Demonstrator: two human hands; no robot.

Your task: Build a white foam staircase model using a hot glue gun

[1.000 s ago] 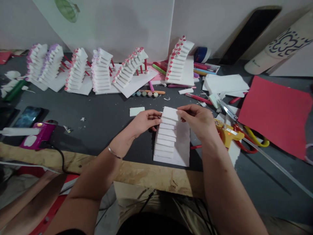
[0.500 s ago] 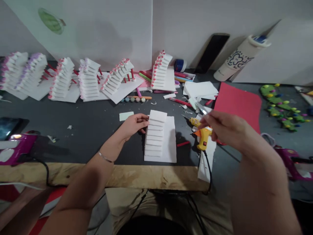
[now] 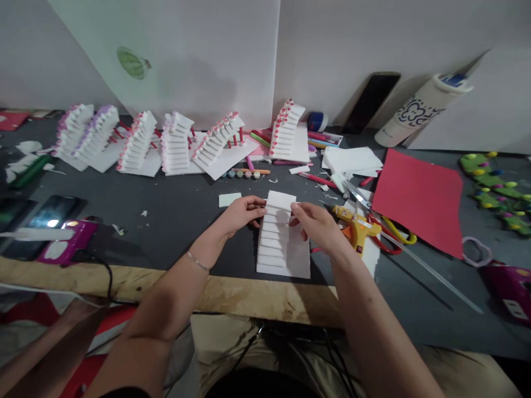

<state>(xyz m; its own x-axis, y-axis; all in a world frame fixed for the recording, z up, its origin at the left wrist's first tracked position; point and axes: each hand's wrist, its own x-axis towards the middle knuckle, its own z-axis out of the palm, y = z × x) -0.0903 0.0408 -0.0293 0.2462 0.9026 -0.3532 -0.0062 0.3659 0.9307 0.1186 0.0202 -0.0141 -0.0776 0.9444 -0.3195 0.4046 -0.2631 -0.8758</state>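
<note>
A white foam staircase (image 3: 279,237) is held near its top by the left hand (image 3: 241,215) and the right hand (image 3: 316,225). A yellow glue gun (image 3: 357,231) is seen just beside the right hand.

Foam stair models (image 3: 176,143) stand in a row left of a red sheet (image 3: 417,202).

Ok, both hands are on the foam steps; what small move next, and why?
Probably line up the top foam step with the strips below it before letting go: the left hand and right hand flank it, and the yellow glue gun lies right.
</note>
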